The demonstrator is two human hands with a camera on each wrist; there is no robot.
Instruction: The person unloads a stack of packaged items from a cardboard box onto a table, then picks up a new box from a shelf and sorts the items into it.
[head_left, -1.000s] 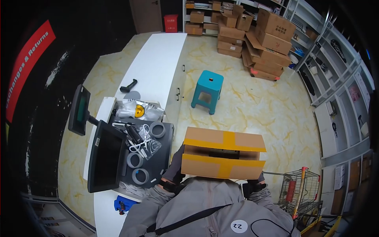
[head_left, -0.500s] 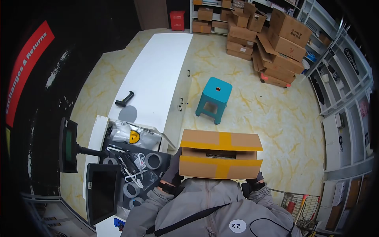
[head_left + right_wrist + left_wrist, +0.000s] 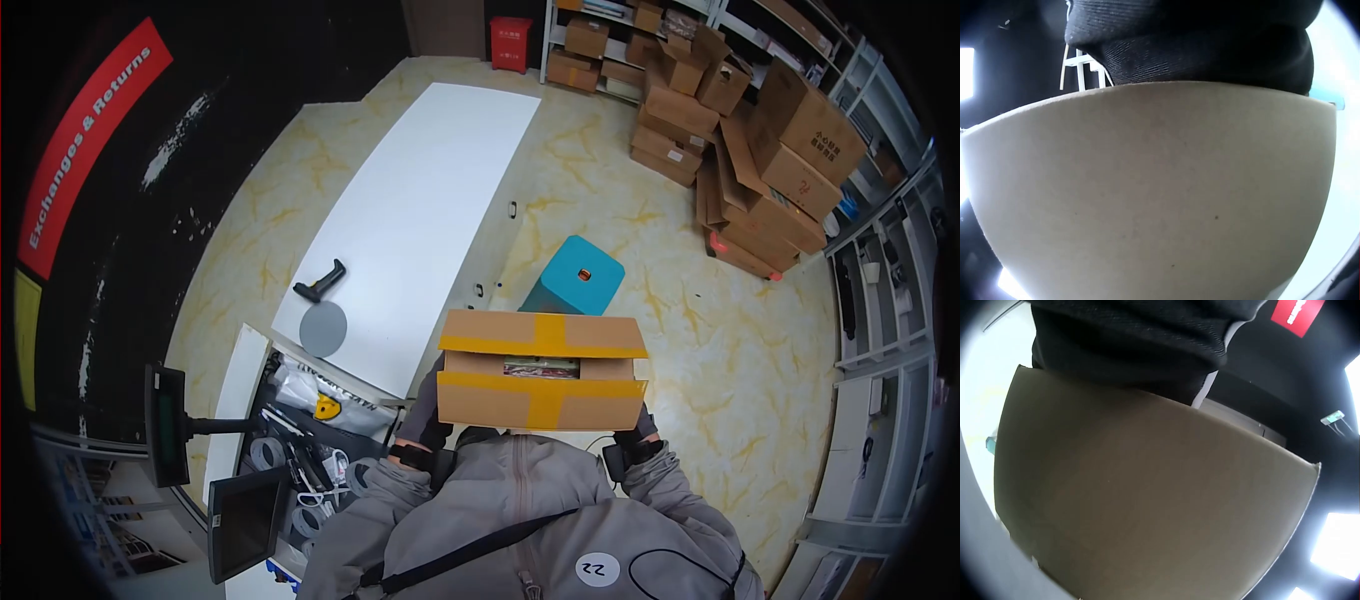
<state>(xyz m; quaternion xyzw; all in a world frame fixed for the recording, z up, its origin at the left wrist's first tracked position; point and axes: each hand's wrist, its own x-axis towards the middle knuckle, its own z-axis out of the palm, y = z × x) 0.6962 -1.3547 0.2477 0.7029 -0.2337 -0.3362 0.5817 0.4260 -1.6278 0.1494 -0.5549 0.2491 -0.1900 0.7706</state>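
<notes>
One taped cardboard box (image 3: 487, 401) between left hand (image 3: 428, 408) and right hand (image 3: 634, 427).

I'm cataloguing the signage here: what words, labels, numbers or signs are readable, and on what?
"Exchanges & Returns": red wall sign
"22": round sticker on the grey jacket
Too small or blurred: red bin, upper stacked carton, silvery bag, monitor label.

A: What's diff. in the head view?
B: Stool (image 3: 585, 275) legs now hidden behind the box (image 3: 540, 404); cart's gone from view.
A: And the gap in the box top?
B: Was dark; now shows a reddish item (image 3: 541, 370) w/ some green.
</notes>
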